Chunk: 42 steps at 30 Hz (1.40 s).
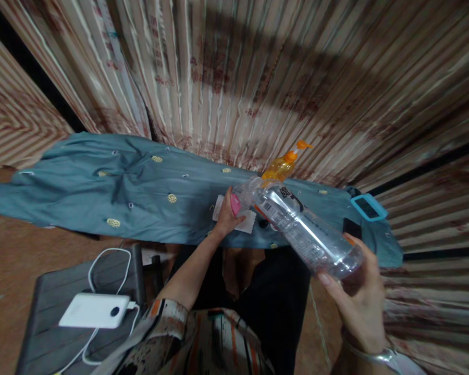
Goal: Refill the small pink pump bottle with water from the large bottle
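A large clear plastic bottle [308,229] is tilted, its base up at the right and its neck down to the left. My right hand [361,302] grips it near the base. My left hand [227,219] is wrapped round a small clear plastic container [245,194] with a pink patch. The large bottle's neck end overlaps this container; I cannot tell whether they touch. Beneath my left hand lies a white cloth or tissue [249,222] with a jagged edge. Just behind the bottle's neck stands a yellow pump bottle [279,169] with an orange pump head.
A teal patterned cloth [140,182] covers the long, narrow surface. At its right end are a blue-framed device [369,207] and a dark flat object [352,227]. A white power bank [94,310] with cables rests on a grey stool [47,291]. Pleated curtains [226,67] hang behind.
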Each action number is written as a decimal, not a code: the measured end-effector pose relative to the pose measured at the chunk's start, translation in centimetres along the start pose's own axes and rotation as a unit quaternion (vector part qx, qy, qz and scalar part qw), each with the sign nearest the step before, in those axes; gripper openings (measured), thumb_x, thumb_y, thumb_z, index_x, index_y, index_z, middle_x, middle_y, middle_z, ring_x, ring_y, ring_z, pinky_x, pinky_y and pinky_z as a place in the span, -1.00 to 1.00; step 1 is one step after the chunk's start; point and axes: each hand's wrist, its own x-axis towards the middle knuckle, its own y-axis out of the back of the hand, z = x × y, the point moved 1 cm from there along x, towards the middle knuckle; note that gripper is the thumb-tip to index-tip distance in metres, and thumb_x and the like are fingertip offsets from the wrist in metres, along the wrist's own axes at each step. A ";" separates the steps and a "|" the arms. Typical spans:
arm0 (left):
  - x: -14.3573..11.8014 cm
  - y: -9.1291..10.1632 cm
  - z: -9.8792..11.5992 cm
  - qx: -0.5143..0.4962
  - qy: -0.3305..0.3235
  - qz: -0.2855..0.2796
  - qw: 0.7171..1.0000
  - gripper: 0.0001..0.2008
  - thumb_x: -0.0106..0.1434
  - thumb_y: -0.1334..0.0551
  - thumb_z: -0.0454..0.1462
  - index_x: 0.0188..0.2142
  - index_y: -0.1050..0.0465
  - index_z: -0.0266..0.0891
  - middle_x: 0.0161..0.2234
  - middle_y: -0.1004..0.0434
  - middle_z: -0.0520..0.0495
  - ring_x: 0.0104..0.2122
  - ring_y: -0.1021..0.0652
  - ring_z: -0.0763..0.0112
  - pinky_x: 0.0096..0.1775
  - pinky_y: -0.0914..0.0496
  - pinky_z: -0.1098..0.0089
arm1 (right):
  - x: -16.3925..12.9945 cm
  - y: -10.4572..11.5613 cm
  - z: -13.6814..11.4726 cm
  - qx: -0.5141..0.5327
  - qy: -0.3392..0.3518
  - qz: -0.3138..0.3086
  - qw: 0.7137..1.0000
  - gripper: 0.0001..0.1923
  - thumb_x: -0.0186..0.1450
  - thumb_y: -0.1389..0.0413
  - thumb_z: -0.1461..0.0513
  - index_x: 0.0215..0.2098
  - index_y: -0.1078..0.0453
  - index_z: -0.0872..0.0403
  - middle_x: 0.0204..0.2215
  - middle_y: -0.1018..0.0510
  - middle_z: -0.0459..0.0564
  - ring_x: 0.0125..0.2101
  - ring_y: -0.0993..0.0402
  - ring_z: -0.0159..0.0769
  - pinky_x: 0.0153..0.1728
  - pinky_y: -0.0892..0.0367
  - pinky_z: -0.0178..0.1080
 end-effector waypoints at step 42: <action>0.1 0.2 0.4 0.050 -0.003 -0.004 0.999 0.26 -0.12 -0.54 -0.37 0.47 0.11 -0.15 0.50 -0.05 -0.34 0.50 -0.18 -0.09 0.52 0.02 -0.09 | 0.3 -0.1 -0.1 0.020 0.007 -0.007 1.000 -0.10 0.07 -0.48 0.00 0.29 -0.33 0.05 0.13 -0.50 0.15 0.02 -0.53 -0.03 -0.05 -0.48 -0.10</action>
